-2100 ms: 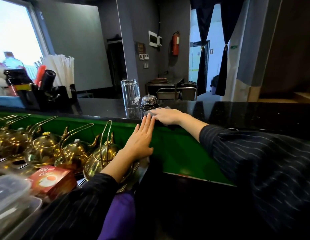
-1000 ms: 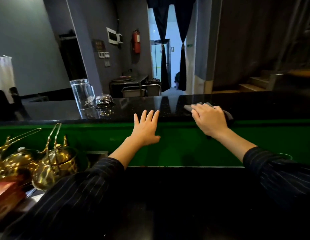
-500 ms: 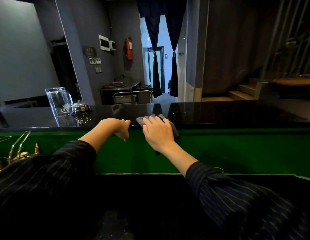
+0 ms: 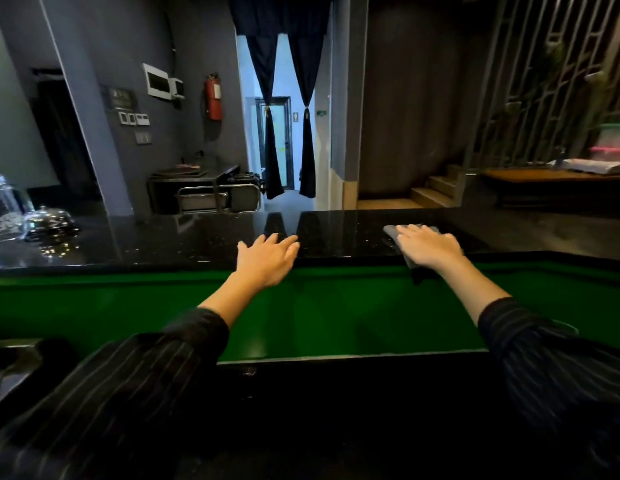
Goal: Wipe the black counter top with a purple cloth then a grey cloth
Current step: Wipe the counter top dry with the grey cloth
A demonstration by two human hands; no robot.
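The glossy black counter top runs across the view above a green front panel. My right hand lies flat on a grey cloth, pressing it onto the counter right of centre; only the cloth's edges show around the hand. My left hand rests palm down on the counter's near edge at the middle, fingers slightly spread, holding nothing. No purple cloth is in view.
A clear glass jug and a metal call bell stand on the counter at far left. The green panel drops to a dark lower worktop. A doorway with dark curtains lies beyond the counter.
My right hand has slid the grey cloth rightward along the counter. My left hand has opened and settled flat on the counter edge. The view has shifted right, so the jug and bell sit further left.
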